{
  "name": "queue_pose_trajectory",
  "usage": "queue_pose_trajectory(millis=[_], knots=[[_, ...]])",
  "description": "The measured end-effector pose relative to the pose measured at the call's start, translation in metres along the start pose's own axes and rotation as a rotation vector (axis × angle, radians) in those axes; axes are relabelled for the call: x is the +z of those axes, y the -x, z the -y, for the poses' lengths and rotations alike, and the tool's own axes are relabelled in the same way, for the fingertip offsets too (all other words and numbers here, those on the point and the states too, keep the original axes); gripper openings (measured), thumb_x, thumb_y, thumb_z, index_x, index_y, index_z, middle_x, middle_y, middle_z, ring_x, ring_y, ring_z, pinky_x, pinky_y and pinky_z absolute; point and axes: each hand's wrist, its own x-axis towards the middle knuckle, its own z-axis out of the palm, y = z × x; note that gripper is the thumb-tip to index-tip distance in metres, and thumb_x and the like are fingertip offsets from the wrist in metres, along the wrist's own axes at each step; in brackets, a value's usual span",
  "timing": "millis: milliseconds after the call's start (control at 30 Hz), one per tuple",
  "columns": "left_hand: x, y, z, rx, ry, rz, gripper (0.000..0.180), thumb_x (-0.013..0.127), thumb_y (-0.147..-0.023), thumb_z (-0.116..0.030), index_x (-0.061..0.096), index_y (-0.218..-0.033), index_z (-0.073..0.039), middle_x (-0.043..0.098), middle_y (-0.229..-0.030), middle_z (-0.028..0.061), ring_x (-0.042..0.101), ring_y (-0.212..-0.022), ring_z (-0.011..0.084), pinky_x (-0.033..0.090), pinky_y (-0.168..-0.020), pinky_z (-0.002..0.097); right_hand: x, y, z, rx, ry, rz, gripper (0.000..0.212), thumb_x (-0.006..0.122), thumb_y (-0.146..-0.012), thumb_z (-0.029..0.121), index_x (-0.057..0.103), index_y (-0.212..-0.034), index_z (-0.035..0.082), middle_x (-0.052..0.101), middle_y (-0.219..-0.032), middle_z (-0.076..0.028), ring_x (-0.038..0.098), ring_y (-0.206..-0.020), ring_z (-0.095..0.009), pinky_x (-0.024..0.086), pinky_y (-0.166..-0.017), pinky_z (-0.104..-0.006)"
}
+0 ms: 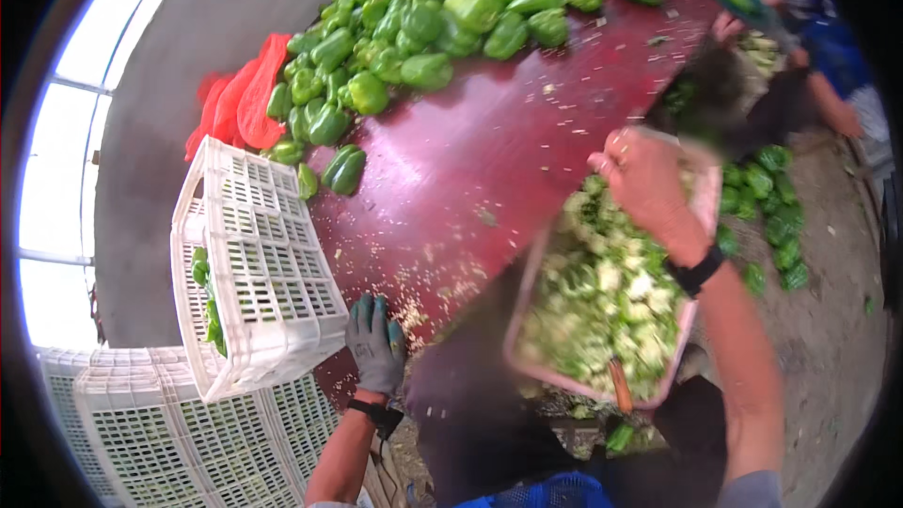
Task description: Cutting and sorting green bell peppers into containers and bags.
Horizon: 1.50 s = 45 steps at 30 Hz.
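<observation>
My left hand (376,343), in a grey glove with teal fingertips, lies flat on the near edge of the red table (442,169), fingers stretched out, beside a white slatted crate (273,254). Bare, my right hand (644,179) hangs over the far end of a pink tub (527,320), its fingers curled in. Whatever they hold, if anything, is hidden. Green pepper cores and pale seedy scraps (611,273) fill the tub. A knife with an orange-brown handle (620,386) leans at its near rim, its blade not visible among the scraps.
Green bell peppers (423,23) are heaped along the table's far side, near red mesh bags (249,99). More white crates (169,423) stand lower left. Bagged peppers (776,212) lie on the floor at right. Another person's hand (729,26) shows at upper right. Seeds litter the tabletop.
</observation>
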Motion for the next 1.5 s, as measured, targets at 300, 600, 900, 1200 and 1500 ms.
queue_pose_trajectory(millis=[300,600,900,1200,1500], knots=[[-0.015,-0.005,-0.015,-0.081,-0.043,0.145,0.056,0.043,-0.11,-0.026,0.046,-0.158,0.001,0.045,-0.16,0.0268,0.04,-0.151,0.0451,0.029,-0.125,0.0575,0.082,-0.153,-0.036,-0.404,-0.157,-0.091,0.023,0.077,-0.093,0.022,0.064,-0.098,0.005,0.061,-0.095,-0.016,0.065,-0.092,-0.042,0.053,-0.078,-0.0514],[-0.008,-0.007,-0.009,-0.065,-0.024,0.178,0.06,0.055,-0.101,-0.021,0.049,-0.156,0.002,0.043,-0.163,0.0268,0.038,-0.153,0.0465,0.028,-0.126,0.0599,0.081,-0.173,-0.022,-0.404,-0.106,0.222,0.032,0.082,-0.085,0.017,0.062,-0.106,0.004,0.059,-0.112,-0.016,0.062,-0.104,-0.04,0.053,-0.087,-0.0502],[-0.071,-0.057,-0.033,-0.207,-0.024,0.544,0.072,0.068,-0.094,-0.026,0.046,-0.157,0.001,0.039,-0.165,0.029,0.038,-0.151,0.0511,0.033,-0.123,0.0607,0.101,-0.186,0.042,0.085,0.017,0.215,0.046,0.081,-0.091,0.024,0.064,-0.127,0.002,0.059,-0.135,-0.018,0.056,-0.126,-0.041,0.047,-0.106,-0.054],[-0.229,-0.248,-0.009,0.154,0.302,0.561,0.054,0.074,-0.091,-0.02,0.061,-0.141,-0.003,0.062,-0.139,0.023,0.069,-0.11,0.039,0.057,-0.093,0.0489,0.17,-0.214,0.072,0.298,0.276,0.072,0.061,0.073,-0.099,0.032,0.054,-0.151,0.008,0.05,-0.153,-0.019,0.045,-0.144,-0.04,0.034,-0.122,-0.0582],[-0.261,-0.477,0.222,0.169,-0.134,0.019,0.078,0.084,-0.086,-0.019,0.05,-0.154,-0.003,0.058,-0.148,0.0253,0.058,-0.134,0.0472,0.052,-0.11,0.0506,0.181,-0.211,0.078,0.318,0.414,0.105,0.066,0.072,-0.097,0.031,0.048,-0.155,0.009,0.048,-0.155,-0.021,0.042,-0.147,-0.042,0.031,-0.124,-0.0596]])
